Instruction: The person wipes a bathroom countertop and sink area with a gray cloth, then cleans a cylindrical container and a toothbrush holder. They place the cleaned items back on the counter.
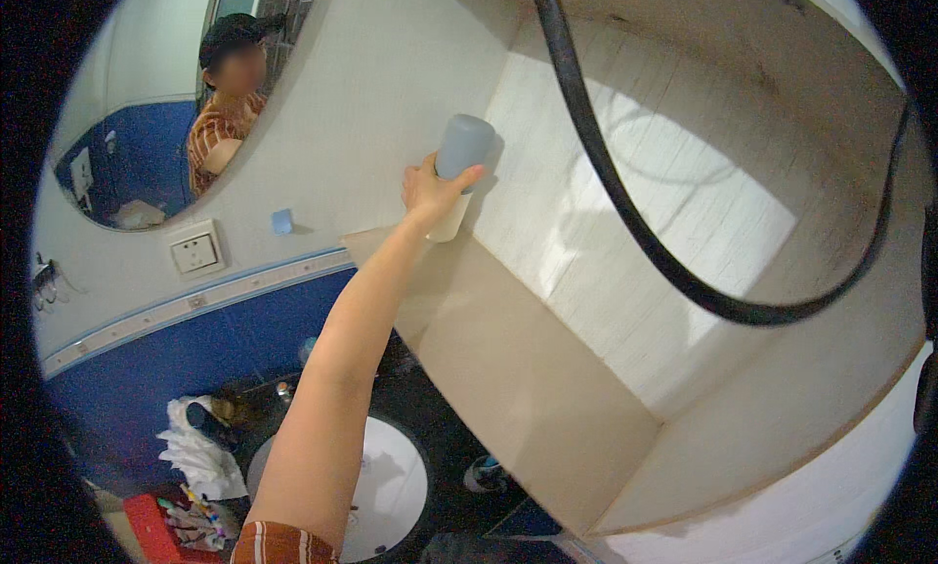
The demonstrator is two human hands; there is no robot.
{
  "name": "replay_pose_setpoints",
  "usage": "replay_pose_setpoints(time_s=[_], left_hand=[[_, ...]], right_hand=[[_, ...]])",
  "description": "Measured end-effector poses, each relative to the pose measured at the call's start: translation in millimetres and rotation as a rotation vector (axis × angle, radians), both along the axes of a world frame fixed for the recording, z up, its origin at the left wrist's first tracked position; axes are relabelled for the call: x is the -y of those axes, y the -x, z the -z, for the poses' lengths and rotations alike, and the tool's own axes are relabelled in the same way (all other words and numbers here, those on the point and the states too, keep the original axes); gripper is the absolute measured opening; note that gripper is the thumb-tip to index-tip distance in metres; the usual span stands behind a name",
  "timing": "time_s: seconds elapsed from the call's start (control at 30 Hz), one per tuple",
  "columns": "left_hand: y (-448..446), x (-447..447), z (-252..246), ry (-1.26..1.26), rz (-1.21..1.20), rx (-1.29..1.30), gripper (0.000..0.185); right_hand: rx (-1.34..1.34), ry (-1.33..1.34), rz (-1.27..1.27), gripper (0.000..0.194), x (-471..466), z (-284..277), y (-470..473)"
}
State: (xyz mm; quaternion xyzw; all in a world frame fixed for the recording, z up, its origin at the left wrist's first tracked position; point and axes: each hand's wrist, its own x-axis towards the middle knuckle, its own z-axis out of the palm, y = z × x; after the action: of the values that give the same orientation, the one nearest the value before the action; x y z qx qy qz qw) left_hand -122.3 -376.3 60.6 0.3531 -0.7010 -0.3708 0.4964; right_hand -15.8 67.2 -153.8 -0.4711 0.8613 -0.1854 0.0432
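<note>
My left hand (434, 191) is wrapped around a bottle (467, 142) with a grey-blue upper part and a cream lower part. The thumb lies on its right side and the fingers on its left. Held nearly upright, the bottle is at the left inner corner of a beige wall shelf (527, 366). Its base is at the shelf board, but I cannot tell whether it bears weight there. My right hand is out of view.
A black cable (630, 227) loops across the view. Below are a white washbasin (396, 476) in a dark counter, crumpled white plastic (198, 447) and a red box (146, 524) with several pens or tubes. A mirror (146, 146) and wall socket (195, 250) are left.
</note>
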Motion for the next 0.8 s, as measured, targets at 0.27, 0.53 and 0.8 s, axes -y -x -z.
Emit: replay_pose_setpoints(time_s=[0.27,0.53,0.8], left_hand=[[36,-10,17,0.14,-0.256,0.037,0.079],[25,-15,36,0.241,-0.243,0.16,0.065],[-52,-60,32,0.443,-0.151,-0.124,0.05]], right_hand=[[0.068,-0.037,0.07,0.032,-11,4,14],[0.104,-0.046,0.057,0.032,-17,1,8],[0.42,0.03,-0.099,0.032,-38,21,-37]])
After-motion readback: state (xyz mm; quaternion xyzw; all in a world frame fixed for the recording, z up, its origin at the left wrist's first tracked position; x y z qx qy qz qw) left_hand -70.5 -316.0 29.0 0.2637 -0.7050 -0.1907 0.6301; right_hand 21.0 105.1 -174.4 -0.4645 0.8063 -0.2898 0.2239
